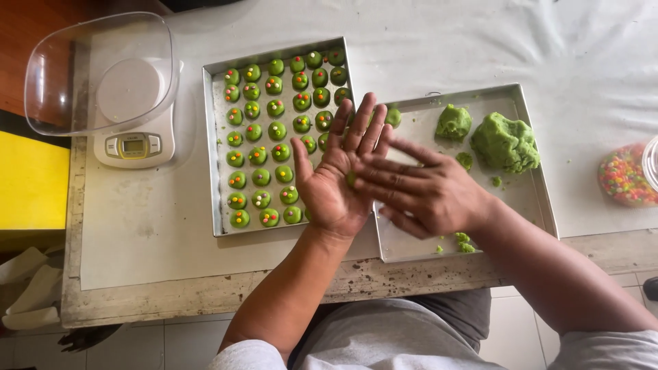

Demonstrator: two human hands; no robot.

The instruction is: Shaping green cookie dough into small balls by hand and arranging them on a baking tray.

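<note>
Head view: the left hand [334, 179] lies palm up with fingers spread flat, and the right hand [419, 195] presses across it, fingers extended, a small piece of green dough [351, 179] pinched between the two palms above the counter [157, 219]. The rectangular metal baking tray [216, 151] at left already carries rows of small green dough balls topped with coloured sprinkles [262, 130] and appears nearly full. The second metal tray [528, 199] holds two unshaped green dough lumps [506, 142], so a fair portion seems left to roll.
</note>
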